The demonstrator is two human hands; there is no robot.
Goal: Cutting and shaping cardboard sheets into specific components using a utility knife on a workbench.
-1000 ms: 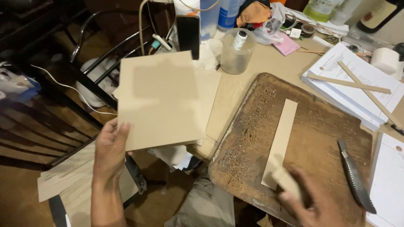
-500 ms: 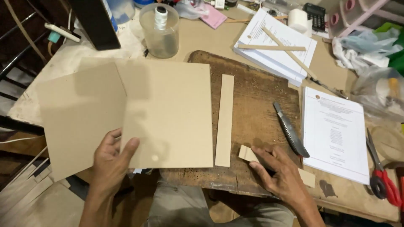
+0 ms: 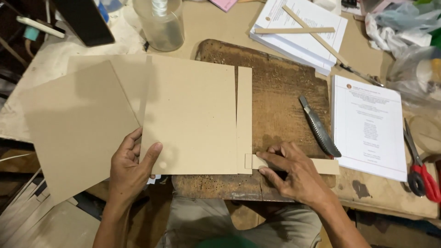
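Table [image 3: 216,25]: tan, cluttered top, carrying all items below; its near edge runs just above the person's lap.

Wooden board [image 3: 280,101]: dark, pitted work surface at the middle of the table; the cardboard pieces lie on it.

Loose cardboard sheet [image 3: 78,128]: large, tan, tilted, overhanging the table's left edge; partly under the square panel.

Cardboard panel [image 3: 190,115]: squarish, flat, its right part on the board; cut edges look clean, so cutting seems done for this piece.

Printed sheet [image 3: 367,126]: white, right of the board; a paper stack [image 3: 298,34] farther back carries two crossed wooden sticks [image 3: 303,27].

Narrow cardboard strip [image 3: 244,115]: upright along the panel's right edge, touching or nearly touching it; appears already placed.

Short cardboard strip [image 3: 321,166]: lying crosswise at the foot of the narrow strip, forming a corner with it; alignment looks in progress, nothing visibly glued or taped yet.

Left hand [image 3: 131,172]: thumb on top of the panel's lower left corner, fingers curled beneath, pinching that corner.

Right hand [image 3: 296,172]: fingers spread slightly and pressed flat on the short strip, holding it to the board.

Clear jar [image 3: 161,23]: behind the panel, near the table's far side.

Knife [image 3: 319,126]: serrated blade, lying on the board, apart from both hands.

Scissors [image 3: 420,167]: red-handled, far right, untouched.
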